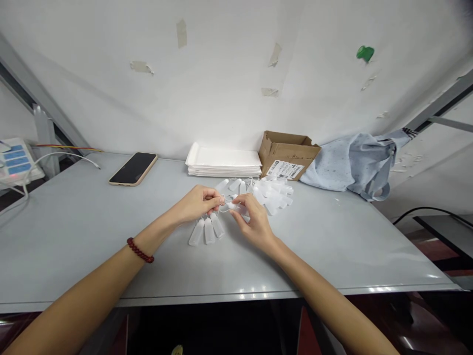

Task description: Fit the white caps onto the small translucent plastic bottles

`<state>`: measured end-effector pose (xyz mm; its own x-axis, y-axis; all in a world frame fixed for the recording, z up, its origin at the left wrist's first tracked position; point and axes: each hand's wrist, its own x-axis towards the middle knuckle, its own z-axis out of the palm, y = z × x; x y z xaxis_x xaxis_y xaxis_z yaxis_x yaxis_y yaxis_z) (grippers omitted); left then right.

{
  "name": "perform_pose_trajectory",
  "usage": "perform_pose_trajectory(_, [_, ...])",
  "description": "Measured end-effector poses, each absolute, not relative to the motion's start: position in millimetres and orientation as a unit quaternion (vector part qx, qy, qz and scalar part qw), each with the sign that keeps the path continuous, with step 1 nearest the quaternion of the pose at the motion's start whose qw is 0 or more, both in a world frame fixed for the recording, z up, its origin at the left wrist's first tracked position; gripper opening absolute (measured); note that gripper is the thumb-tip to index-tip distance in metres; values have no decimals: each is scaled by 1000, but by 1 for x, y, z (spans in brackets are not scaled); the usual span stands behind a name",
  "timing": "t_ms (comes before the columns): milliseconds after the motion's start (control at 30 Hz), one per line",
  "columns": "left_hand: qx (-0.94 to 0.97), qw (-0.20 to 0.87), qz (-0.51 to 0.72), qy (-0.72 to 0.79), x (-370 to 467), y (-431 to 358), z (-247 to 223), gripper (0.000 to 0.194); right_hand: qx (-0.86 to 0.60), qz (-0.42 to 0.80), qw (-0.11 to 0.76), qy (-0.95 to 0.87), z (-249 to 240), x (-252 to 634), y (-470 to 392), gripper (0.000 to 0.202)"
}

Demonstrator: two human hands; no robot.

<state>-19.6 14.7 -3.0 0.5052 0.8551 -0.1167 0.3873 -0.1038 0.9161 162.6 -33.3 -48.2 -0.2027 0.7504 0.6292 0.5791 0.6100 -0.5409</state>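
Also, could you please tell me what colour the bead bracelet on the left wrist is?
Dark red bead bracelet, clearest in the head view.

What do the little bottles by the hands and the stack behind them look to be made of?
The small bottles look like soft translucent plastic: milky, matte, and the grey table shows faintly through them. The white stack looks like thin moulded foam or plastic trays, with a matte finish and rounded rims; which of the two cannot be told. The box beside it is plain brown cardboard.

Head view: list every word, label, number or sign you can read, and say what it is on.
No text here can be read.
White shipping label on the cardboard box: print and barcode too small and blurred.
Blue panels on the device at far left: no legible characters.
Phone: screen dark.
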Motion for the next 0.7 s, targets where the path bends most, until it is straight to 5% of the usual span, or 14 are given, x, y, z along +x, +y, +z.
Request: perform_pose_trajectory(700, [716,507,231,419,-22,17,-3,28,-426,91,467,-770,-48,162,-33,13])
